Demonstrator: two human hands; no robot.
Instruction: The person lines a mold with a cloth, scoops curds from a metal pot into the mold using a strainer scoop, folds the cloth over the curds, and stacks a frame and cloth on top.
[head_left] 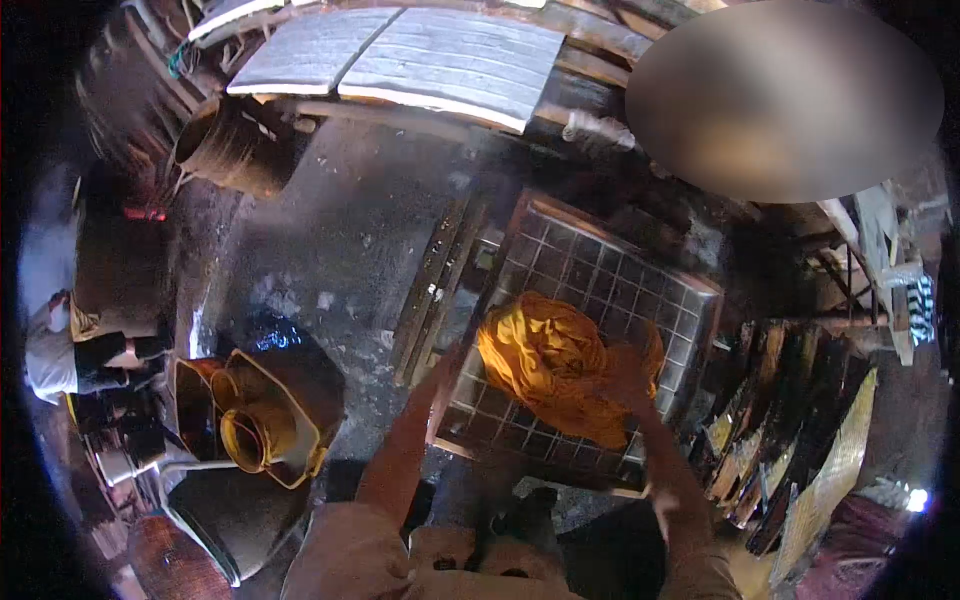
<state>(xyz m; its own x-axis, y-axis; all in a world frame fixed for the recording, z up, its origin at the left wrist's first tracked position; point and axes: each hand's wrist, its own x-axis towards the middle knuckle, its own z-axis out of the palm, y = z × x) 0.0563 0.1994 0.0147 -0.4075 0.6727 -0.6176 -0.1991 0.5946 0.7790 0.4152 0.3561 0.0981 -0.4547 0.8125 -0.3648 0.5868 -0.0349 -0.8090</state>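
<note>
A bunched orange-yellow cloth (545, 350) lies in folds on a wire-grid rack with a wooden frame (705, 290). My right hand (628, 385) is at the cloth's right side, closed on its folds, and a flap of fabric rises beside it. My left hand (468, 345) reaches to the left edge of the cloth by the frame. It is dark and its fingers do not show clearly, so I cannot tell whether it grips the fabric.
Yellow-stained containers (245, 440) stand at left, near a dark bin (235, 520). A rusty drum (235, 150) lies near the back. Corrugated sheets (450, 60) lie along the far side. Split wood (780, 400) is stacked at right. Another person (50, 355) is at far left.
</note>
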